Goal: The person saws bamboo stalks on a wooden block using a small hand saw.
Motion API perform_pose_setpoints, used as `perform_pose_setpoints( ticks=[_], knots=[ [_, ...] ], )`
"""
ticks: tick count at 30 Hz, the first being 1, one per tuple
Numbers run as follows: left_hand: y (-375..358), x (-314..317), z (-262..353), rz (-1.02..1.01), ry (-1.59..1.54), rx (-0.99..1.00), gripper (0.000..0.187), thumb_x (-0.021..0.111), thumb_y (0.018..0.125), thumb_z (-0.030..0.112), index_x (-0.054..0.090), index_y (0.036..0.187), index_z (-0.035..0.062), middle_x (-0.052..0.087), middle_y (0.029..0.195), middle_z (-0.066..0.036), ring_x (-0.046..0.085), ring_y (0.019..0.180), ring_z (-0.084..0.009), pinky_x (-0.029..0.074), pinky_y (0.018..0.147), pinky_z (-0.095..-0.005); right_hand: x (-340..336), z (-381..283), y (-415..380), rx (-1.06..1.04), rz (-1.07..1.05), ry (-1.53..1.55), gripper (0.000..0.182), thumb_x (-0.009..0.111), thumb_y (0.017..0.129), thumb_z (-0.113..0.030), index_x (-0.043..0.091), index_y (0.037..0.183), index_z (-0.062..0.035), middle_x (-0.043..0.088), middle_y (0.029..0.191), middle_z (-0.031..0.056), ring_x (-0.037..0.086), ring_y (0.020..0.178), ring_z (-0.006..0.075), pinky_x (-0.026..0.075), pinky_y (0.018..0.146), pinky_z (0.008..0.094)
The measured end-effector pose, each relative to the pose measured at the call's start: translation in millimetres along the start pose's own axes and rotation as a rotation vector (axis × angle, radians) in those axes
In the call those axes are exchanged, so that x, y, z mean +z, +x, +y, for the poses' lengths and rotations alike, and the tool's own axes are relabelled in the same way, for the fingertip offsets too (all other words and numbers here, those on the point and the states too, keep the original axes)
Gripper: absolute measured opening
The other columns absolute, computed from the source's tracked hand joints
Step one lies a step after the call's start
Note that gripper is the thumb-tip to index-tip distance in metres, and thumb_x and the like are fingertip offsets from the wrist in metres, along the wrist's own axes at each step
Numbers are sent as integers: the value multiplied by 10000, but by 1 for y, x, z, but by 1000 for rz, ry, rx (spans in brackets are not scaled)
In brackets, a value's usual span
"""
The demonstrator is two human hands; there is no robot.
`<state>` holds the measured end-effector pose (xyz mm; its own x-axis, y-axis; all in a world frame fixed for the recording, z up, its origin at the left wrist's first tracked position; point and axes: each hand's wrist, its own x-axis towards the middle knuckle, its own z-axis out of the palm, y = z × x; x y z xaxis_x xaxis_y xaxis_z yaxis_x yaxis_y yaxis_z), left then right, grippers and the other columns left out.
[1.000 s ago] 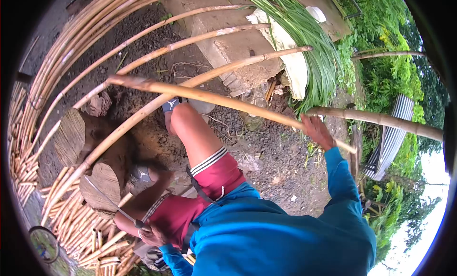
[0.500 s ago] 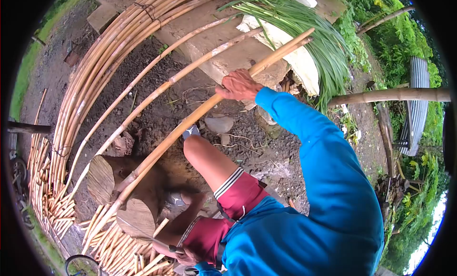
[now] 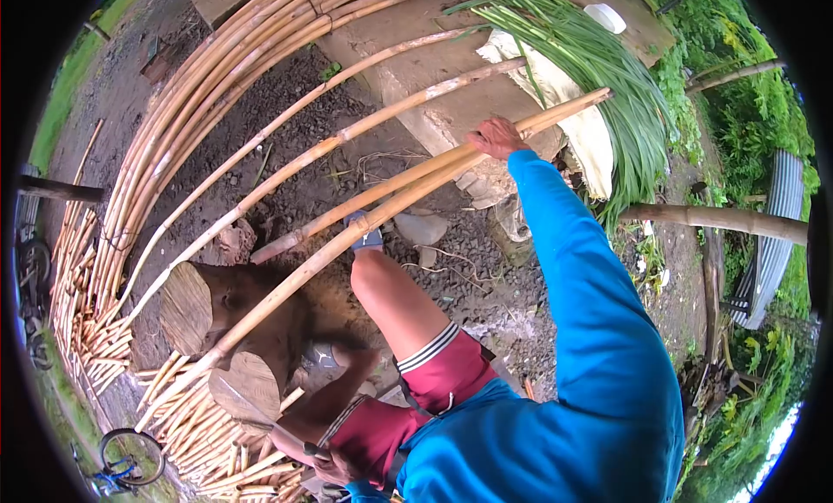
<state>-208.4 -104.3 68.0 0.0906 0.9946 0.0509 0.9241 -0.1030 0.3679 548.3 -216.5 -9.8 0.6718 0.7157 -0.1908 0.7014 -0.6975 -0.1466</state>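
Note:
Stretched out ahead, my right hand (image 3: pixel 498 138) is closed around two bamboo poles lying side by side. The longer bamboo pole (image 3: pixel 321 258) runs down between two upright wooden blocks and over the cut pieces. A shorter bamboo pole (image 3: pixel 347 206) ends above the dark ground near the far block. Low by my thigh, my left hand (image 3: pixel 334 468) is closed on the dark handle of a knife (image 3: pixel 298 440), its blade only partly seen. The near wooden block (image 3: pixel 247 388) and the far wooden block (image 3: pixel 185 308) show flat sawn faces.
Several short cut bamboo pieces (image 3: pixel 200 451) are heaped beyond the blocks. A tied bundle of long bamboo poles (image 3: pixel 173 121) curves along the left. Green long leaves (image 3: pixel 599 78) lie on a white sack (image 3: pixel 590 147). A stone (image 3: pixel 422 229) lies near my foot, and a bicycle (image 3: pixel 130 458) stands lower left.
My right hand has moved up and right in the view with the poles. The shorter pole's lower end has swung away from the longer one, off the blocks. The view has shifted slightly.

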Motion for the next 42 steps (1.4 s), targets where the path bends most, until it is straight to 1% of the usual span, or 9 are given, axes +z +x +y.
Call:
perform_pose_setpoints(
  ticks=[7,9,12,19,22,24,25,37,42],
  knots=[
    [1,13,-41,-80,117,-115,556,710,781,510,618,865,-32,628,773,-241,588,736,-424,449,713,-505,-16,25,4,21,-119,-41,532,461,885,-492,715,867,-24,690,929,230,641,962,391,472,899,479],
    [-1,13,-37,-28,55,-101,542,726,767,479,642,927,-32,656,821,-240,614,761,-417,471,737,-491,-5,41,8,-20,14,9,447,519,860,-435,683,776,-29,653,832,246,626,869,412,471,789,514],
    [-6,11,-39,-34,-171,-134,527,716,769,393,640,1062,-39,679,864,-231,648,803,-388,491,764,-468,15,55,13,-10,121,41,427,517,857,-409,670,783,-17,654,834,243,626,852,423,474,786,513],
    [-2,-8,12,-52,-22,-100,348,709,806,305,649,991,17,653,831,-193,619,800,-408,475,731,-462,36,81,14,-95,194,48,381,530,884,-413,669,924,-61,660,940,203,605,947,393,450,829,497],
    [0,-9,19,-72,19,-135,321,715,805,319,658,1028,96,663,789,-158,632,741,-393,492,682,-445,52,97,18,-31,35,103,373,546,880,-404,658,941,-53,654,956,196,591,958,390,443,846,479],
    [0,-10,23,-84,25,-152,320,708,796,317,645,1046,128,666,783,-134,645,740,-373,499,665,-439,80,120,11,-128,161,111,462,556,898,-441,684,1072,-33,663,1059,213,627,970,381,479,846,481],
    [0,-12,25,-103,110,-195,313,709,786,311,643,1041,142,661,776,-130,643,742,-375,500,666,-445,91,116,7,1,-11,73,467,540,904,-461,686,1056,-44,656,1054,217,618,972,384,477,835,490],
    [-2,-14,26,-115,119,-196,319,700,773,298,632,1048,151,639,735,-144,637,725,-387,493,665,-464,121,77,-12,5,10,-228,513,426,940,-511,711,975,-86,683,999,174,633,940,382,486,832,494],
    [12,-16,48,-180,97,-171,317,674,803,263,626,1076,109,645,730,-122,643,658,-297,503,642,-404,117,72,-17,30,81,-215,505,424,938,-525,710,975,-110,690,985,149,632,977,362,492,851,472]
  ],
)
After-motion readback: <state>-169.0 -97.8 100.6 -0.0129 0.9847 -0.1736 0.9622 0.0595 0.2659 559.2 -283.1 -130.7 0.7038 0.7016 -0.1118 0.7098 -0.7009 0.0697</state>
